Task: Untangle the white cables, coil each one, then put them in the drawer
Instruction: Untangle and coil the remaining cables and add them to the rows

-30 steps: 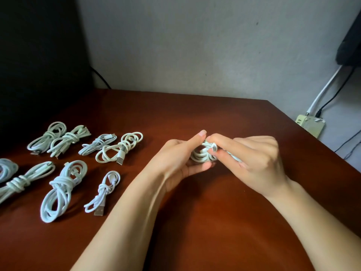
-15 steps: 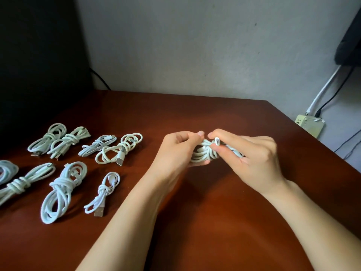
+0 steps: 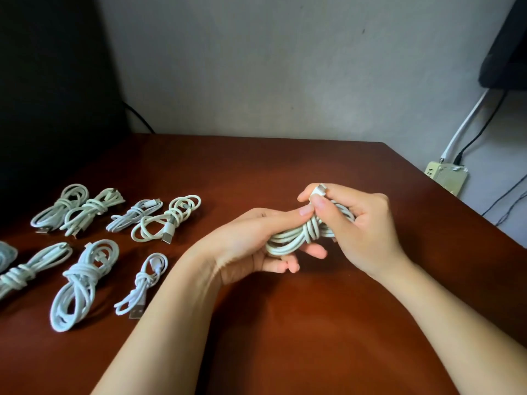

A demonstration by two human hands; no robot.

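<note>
A coiled white cable (image 3: 288,240) is held between both hands above the middle of the brown table (image 3: 285,323). My left hand (image 3: 251,240) cups the bundle from below, palm up, thumb lying over its top. My right hand (image 3: 356,223) grips the bundle's right end and pinches the cable's plug (image 3: 319,191) between thumb and forefinger, the plug pointing up. Several coiled white cables lie in two rows on the table's left, among them a large coil (image 3: 81,283) and a small one (image 3: 144,282). No drawer is in view.
A grey wall stands behind the table. A dark panel (image 3: 51,95) fills the far left. Beyond the table's right edge a power strip (image 3: 446,178) sits low by the wall with cords running up from it.
My left hand has turned palm up under the coil. My right hand has drawn the plug end upward over the bundle. The coils on the left have not moved.
</note>
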